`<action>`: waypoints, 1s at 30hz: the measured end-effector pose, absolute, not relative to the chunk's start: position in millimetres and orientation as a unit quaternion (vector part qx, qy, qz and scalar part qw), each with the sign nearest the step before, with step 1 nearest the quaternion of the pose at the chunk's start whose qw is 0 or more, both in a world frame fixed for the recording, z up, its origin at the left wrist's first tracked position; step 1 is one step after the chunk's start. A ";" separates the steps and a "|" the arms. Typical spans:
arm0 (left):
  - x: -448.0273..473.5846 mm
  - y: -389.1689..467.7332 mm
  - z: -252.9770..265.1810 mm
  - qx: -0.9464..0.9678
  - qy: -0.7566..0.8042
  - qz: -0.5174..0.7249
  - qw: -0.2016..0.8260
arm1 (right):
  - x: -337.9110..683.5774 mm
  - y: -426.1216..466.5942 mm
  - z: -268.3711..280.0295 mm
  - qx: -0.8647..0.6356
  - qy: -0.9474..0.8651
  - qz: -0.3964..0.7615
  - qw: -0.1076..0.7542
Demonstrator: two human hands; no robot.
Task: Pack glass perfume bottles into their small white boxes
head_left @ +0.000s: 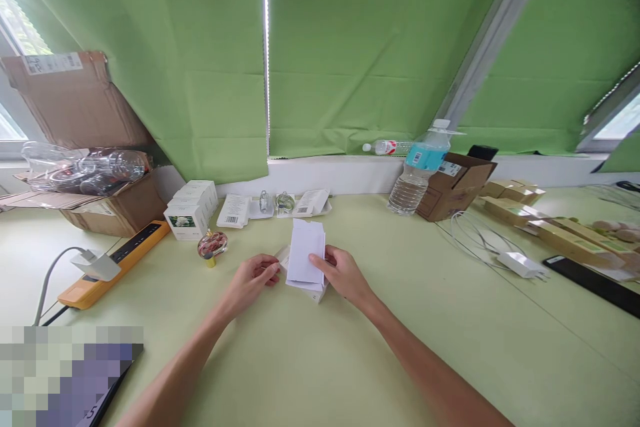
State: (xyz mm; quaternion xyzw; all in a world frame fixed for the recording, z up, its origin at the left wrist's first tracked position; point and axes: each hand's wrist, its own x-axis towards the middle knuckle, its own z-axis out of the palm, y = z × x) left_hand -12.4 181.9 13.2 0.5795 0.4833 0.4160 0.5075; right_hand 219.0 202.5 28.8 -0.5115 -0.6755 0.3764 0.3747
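Note:
A flat white folded carton [306,255], plain on the side facing me, is upright above the table in the middle. My right hand [345,272] grips its right edge, with the thumb on the front and the fingers behind. Behind and below it shows part of another white box [318,295], mostly hidden. On the left, my left hand [255,279] is beside the carton, fingers loosely bent and a little apart, close to a greyish, see-through edge. A round perfume bottle [213,245] with a gold cap stands farther left.
White boxes [193,210], flattened cartons [234,211] and small glass bottles [285,203] line the back. An orange power strip [115,263] and a tablet [75,377] are left. Right are a large water bottle [417,177], a cardboard box [455,187] and a charger [523,265].

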 end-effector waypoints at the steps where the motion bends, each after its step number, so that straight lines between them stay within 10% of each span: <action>1: -12.5 182.1 13.0 0.580 0.484 0.416 0.507 | 218.9 202.5 28.8 -0.510 -0.675 0.378 0.376; 30: -14.8 183.1 10.0 0.597 0.491 0.403 0.490 | 218.7 201.8 29.4 -0.491 -0.668 0.407 0.385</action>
